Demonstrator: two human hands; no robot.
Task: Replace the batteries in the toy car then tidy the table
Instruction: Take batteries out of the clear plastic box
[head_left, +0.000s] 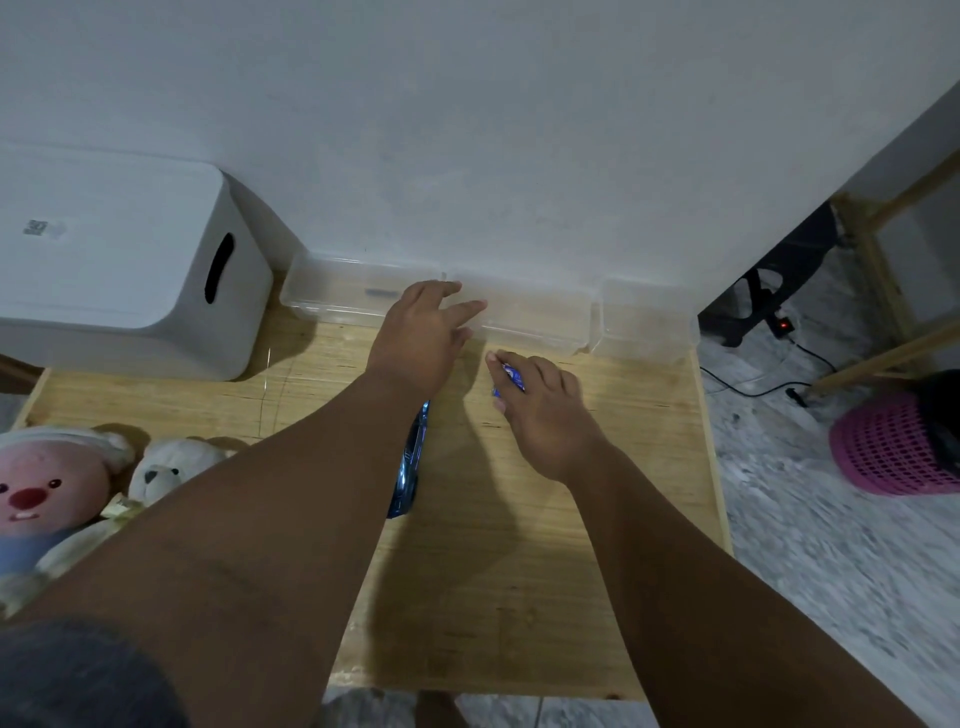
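Observation:
My left hand (421, 332) reaches forward with straight fingers onto the near rim of a clear plastic box (540, 312) that stands against the wall. My right hand (540, 410) hovers just in front of that box and pinches a small blue and white battery (511, 376) between thumb and fingers. A blue toy car (410, 462) lies on the wooden table (519, 571), mostly hidden under my left forearm.
A second clear box (332, 291) and a small clear tub (644, 322) line the wall. A white bin (119, 260) stands back left. Plush toys (62, 493) lie at the left edge. A pink basket (893, 447) sits on the floor to the right.

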